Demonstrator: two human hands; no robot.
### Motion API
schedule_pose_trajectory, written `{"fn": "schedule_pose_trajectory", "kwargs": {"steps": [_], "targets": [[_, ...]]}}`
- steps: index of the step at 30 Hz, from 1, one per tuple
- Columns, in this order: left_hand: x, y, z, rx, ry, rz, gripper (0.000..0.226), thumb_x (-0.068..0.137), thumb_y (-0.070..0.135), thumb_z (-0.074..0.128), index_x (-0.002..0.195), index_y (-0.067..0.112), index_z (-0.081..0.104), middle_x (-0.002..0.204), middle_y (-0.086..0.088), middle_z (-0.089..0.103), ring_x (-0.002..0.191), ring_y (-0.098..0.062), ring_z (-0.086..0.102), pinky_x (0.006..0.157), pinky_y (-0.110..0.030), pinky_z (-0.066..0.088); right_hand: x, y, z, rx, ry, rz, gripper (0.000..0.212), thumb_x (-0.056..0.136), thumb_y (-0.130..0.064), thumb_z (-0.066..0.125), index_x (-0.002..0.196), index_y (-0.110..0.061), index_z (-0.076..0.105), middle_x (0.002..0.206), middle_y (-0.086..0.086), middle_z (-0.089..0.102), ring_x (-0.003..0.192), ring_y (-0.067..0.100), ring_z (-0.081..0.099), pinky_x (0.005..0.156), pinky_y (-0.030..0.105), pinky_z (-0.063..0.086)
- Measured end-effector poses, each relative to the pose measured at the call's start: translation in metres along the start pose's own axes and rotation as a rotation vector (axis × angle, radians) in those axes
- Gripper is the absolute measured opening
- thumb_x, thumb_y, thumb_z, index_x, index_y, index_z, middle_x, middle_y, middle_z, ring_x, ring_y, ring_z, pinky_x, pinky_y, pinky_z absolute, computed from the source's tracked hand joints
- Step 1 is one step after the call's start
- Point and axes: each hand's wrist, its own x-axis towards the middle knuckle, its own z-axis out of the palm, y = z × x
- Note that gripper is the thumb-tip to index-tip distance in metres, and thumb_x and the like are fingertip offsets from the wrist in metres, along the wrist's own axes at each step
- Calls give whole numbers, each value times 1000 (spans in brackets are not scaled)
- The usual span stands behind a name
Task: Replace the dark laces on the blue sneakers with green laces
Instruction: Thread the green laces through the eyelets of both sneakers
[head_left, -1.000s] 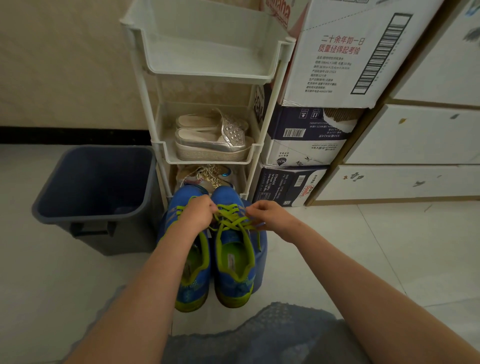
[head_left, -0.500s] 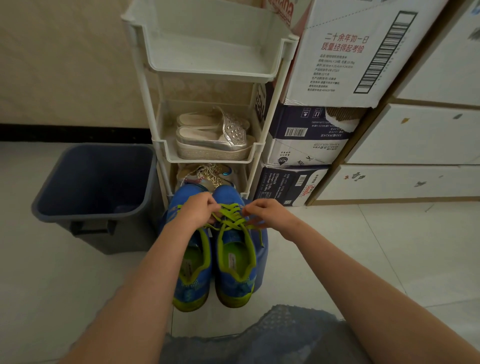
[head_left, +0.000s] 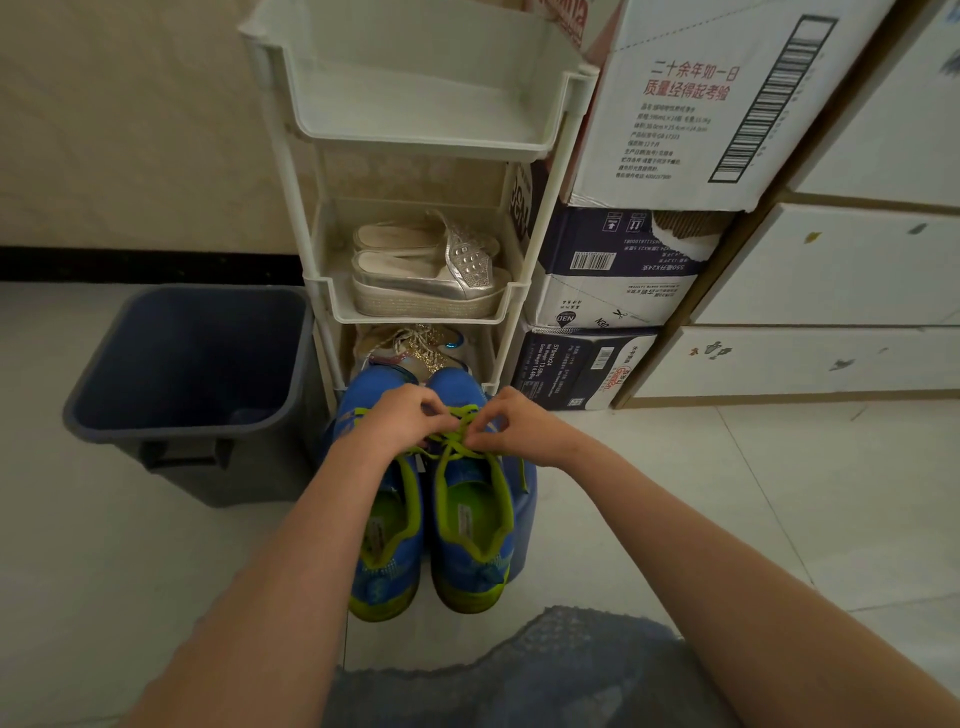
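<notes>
Hands (head_left: 402, 420) (head_left: 511, 427) pinch green lace (head_left: 457, 441) over right sneaker (head_left: 470, 525).

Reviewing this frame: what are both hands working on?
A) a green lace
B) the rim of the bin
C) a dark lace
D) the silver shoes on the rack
A: the left hand and right hand both pinch the green lace over the right blue sneaker.
</notes>
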Motion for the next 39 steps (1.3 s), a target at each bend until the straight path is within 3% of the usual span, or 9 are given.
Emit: {"fn": "schedule_pose_trajectory", "kwargs": {"steps": [4,6,8,11,15,20,26,32,39], "targets": [[-2,2,1,47,59,14,13,87,21,67,88,8,66,95,-10,65,93,-27,65,87,-42,53,1,-1,-1,37,6,-4,16,89,-14,66,97,-1,69,78,-10,48,69,-2,48,59,-2,36],[-2,2,1,30,76,-1,15,89,19,64,93,4,66,98,-12,66,88,-27,67,85,-39,55,0,-2,0,96,6,10,9,90,-13,64,91,-5,67,75,-14,52,64,-3,51,60,0,39],[-2,2,0,7,57,-4,18,89,21,65,97,5,66,99,-10,66,85,-25,67,85,-37,55,0,-1,1,150,-15,54,10,91,-17,63,86,-9,66,73,-8,58,65,-1,54,71,13,48],[-4,3,-2,53,12,14,20,84,25,71,96,9,71,94,-6,68,87,-22,67,86,-35,54,1,3,-1,228,-33,125,13,92,-19,61,86,-8,66,79,4,61,73,9,56,82,28,51],[-6,3,-2,148,35,34,14,82,23,72,89,11,73,91,-3,68,84,-18,65,82,-31,53,-1,5,-2,352,-24,144,20,94,-15,58,101,3,64,89,12,61,75,12,57,76,20,51],[-4,5,-1,174,62,26,17,86,26,68,87,10,71,90,-5,65,87,-21,62,86,-38,52,-2,7,-1,402,-37,148,28,95,-22,57,108,2,62,96,12,62,86,17,59,86,29,52],[-4,7,1,161,77,-24,26,93,24,59,98,1,68,102,-16,68,94,-28,65,91,-42,50,-5,15,-2,385,63,195,37,98,-30,50,113,2,62,115,22,64,81,19,61,73,22,51],[-5,5,0,77,57,-47,22,94,18,58,101,0,66,106,-14,67,93,-24,65,91,-37,51,0,14,-2,380,165,184,25,97,-18,51,102,1,67,100,29,64,81,25,57,83,40,52],[-6,3,-3,-68,36,-93,9,96,12,53,89,7,55,98,-9,65,85,-23,67,90,-40,53,6,2,0,298,103,139,22,93,-18,60,102,1,65,81,8,62,64,10,54,62,20,48]]}}
